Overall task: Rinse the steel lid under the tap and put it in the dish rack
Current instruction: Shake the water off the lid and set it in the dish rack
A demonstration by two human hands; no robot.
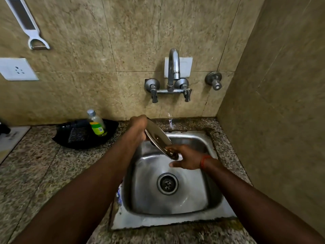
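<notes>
On the far left wall hangs a white plastic peeler point(26, 23), with a white wall socket point(17, 69) below it. On the speckled granite desk point(35, 173) lies a black plastic tray point(79, 138), holding a clear soap bottle with a yellow-green label point(96, 123) that leans against its back edge. The left hand point(138, 129) is closed on the upper left rim of the round shiny steel lid point(159, 140), which is held tilted above the left rear part of the square stainless steel sink point(175, 221). The right hand point(187, 158) is partly spread, its fingertips touching the lid's lower right edge and its thumb pointing left beneath it; an orange thread band point(204, 161) circles that wrist. The round drain point(167, 183) sits in the middle of the basin. On the wall above is the chrome curved tap point(173, 67) with two lever handles, and a thin stream of water shows just to the right of the lid's upper edge. A separate chrome valve point(214, 81) is mounted further right.
</notes>
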